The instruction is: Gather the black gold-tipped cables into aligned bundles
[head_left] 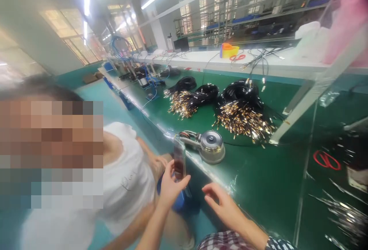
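My left hand (171, 184) is closed around a smartphone (179, 157), which stands upright at the table's near edge. Past the phone, a tape dispenser (212, 146) with a round silver top rests on the green mat. My right hand (220, 203) hovers by the same edge, fingers loosely curled and apart, with nothing seen in it. A seated person in a white T-shirt (129, 181) is close on the left, one hand (159, 162) on their lap.
Bundles of black cables (243, 108) with gold connectors lie across the green mat (253, 173). A white post (310, 97) rises at right, near red scissors (327, 160). A white shelf (207, 60) runs behind, carrying a yellow and orange tape holder (229, 50). Silvery parts (347, 215) lie at lower right.
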Demonstrator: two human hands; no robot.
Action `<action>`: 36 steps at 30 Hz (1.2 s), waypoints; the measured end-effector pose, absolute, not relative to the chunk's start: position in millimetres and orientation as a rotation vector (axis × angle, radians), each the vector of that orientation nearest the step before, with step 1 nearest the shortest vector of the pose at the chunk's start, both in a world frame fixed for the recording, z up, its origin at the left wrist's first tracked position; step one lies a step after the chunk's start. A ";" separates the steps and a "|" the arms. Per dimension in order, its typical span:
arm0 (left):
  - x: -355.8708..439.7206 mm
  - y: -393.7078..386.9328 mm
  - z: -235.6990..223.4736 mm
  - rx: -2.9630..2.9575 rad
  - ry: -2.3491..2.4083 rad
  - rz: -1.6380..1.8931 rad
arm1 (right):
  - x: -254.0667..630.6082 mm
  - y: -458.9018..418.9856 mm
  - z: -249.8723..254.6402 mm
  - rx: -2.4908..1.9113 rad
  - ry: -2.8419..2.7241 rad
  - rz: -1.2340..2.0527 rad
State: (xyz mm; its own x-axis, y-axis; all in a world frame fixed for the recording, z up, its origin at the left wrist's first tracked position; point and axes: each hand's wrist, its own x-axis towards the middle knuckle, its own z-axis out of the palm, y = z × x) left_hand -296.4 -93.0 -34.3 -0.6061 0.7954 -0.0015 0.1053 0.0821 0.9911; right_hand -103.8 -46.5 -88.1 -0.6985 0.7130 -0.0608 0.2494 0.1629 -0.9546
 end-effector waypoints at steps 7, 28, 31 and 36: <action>-280.6 -94.0 -49.0 0.906 1.820 1.486 | -49.7 -87.1 -114.2 -1.182 -2.004 1.651; -279.5 -81.0 -57.2 0.689 1.900 1.555 | -3.6 -41.8 -152.8 -1.322 -1.922 1.763; -279.6 -79.7 -54.0 0.691 1.897 1.554 | -2.7 -21.9 -155.0 -1.353 -1.921 1.739; -291.6 -78.9 -56.3 0.671 1.884 1.528 | -6.1 10.9 -169.1 -1.445 -1.827 1.665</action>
